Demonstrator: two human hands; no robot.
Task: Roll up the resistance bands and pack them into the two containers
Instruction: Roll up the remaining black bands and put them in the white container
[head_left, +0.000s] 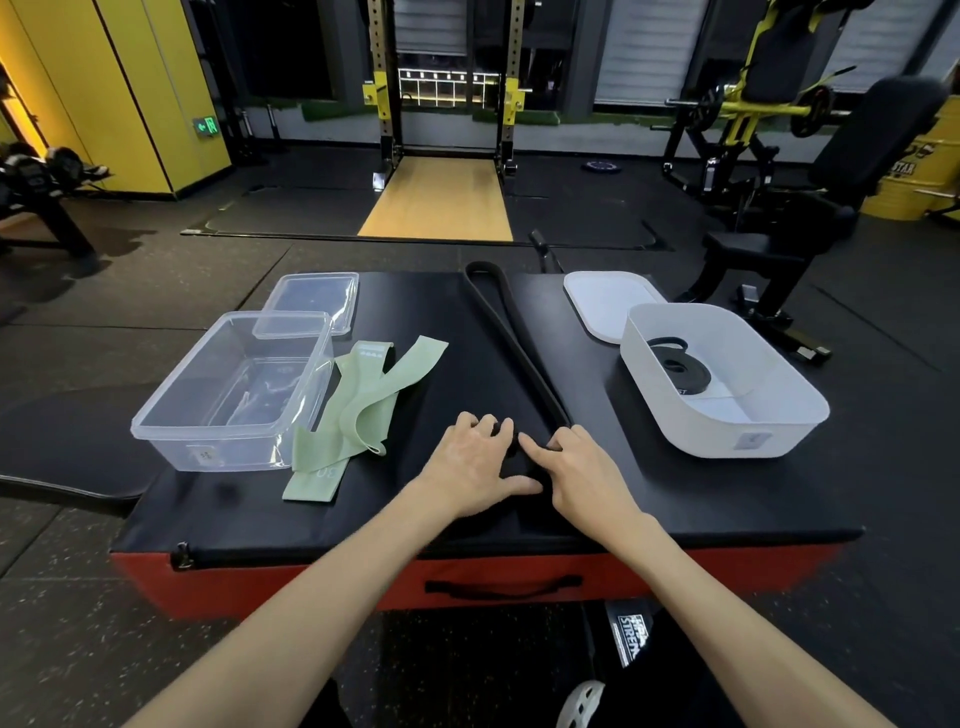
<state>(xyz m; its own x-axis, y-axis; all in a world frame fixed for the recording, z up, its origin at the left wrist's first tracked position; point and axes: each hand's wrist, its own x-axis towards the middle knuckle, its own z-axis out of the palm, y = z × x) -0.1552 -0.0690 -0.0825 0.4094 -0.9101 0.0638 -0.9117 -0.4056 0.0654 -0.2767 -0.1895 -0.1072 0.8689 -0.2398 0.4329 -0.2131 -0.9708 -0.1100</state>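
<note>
Gym, black surface (701, 499) | left hand (475, 462) and right hand (584, 470) both gripped near end of the black band (519, 353) | its length ran straight away from them.

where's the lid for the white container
Head view, right side: the white lid lies on the black mat behind the white container, right of the long black band.

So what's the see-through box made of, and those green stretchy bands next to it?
The see-through box looks like hard, glossy clear plastic: its walls show what is behind them and catch the light. The green bands look like soft, matte fabric, probably woven elastic: they fold floppily and do not shine. The weave itself is too small to see.
</note>
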